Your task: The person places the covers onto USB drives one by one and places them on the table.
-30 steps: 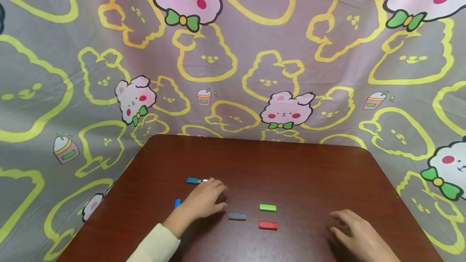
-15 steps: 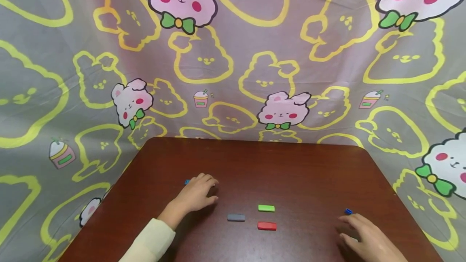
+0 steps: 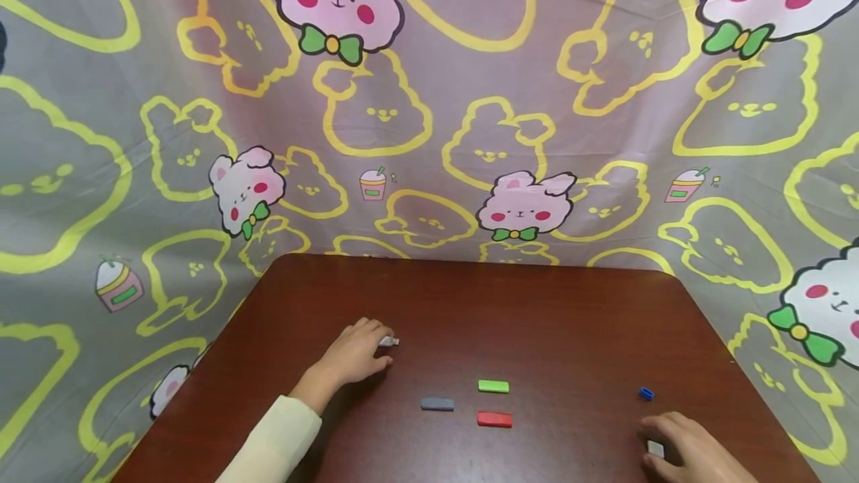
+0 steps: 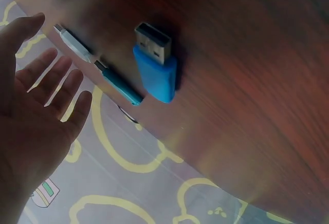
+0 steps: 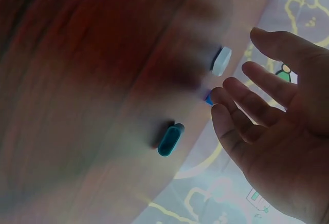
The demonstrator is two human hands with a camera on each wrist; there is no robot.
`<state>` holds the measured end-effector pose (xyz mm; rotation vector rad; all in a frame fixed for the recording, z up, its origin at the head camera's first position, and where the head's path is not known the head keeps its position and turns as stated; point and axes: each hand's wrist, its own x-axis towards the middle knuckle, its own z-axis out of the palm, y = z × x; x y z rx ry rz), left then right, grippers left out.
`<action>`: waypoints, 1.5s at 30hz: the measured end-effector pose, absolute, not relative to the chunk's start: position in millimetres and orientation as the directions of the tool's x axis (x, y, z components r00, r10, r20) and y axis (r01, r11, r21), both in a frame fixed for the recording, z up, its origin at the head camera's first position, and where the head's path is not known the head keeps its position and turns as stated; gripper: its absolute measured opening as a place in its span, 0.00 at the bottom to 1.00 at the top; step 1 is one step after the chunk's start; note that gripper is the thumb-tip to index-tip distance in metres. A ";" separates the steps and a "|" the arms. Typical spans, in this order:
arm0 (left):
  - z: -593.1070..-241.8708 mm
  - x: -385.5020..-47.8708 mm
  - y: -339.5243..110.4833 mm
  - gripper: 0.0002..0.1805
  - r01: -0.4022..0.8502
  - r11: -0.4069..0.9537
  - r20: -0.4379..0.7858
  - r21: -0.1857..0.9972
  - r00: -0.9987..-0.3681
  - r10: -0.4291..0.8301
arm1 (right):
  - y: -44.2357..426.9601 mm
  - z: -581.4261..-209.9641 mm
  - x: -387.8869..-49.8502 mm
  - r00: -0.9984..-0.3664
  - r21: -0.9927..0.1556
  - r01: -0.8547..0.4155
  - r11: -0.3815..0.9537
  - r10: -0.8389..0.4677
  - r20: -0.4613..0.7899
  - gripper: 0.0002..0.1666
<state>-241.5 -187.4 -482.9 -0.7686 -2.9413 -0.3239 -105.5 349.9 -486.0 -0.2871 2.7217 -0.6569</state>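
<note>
- Left hand: fingers relaxed, holding nothing; white USB stick beside it, nearer surface's left edge.
- Right hand: loosely spread, empty; white cap ahead, near right edge.
- Judgement: pinch each squarely by its sides.

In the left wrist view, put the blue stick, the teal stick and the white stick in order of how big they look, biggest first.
1. Blue stick, clearly largest, though nearness to the camera may help.
2. Teal stick and white stick, too alike to rank.
</note>
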 end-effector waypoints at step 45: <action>-489.4 -261.7 -180.9 0.03 0.458 0.880 0.090 0.122 -0.889 0.450 | 334.7 -492.9 -102.2 -0.965 -0.388 -0.037 0.921 -0.134 -0.227 0.12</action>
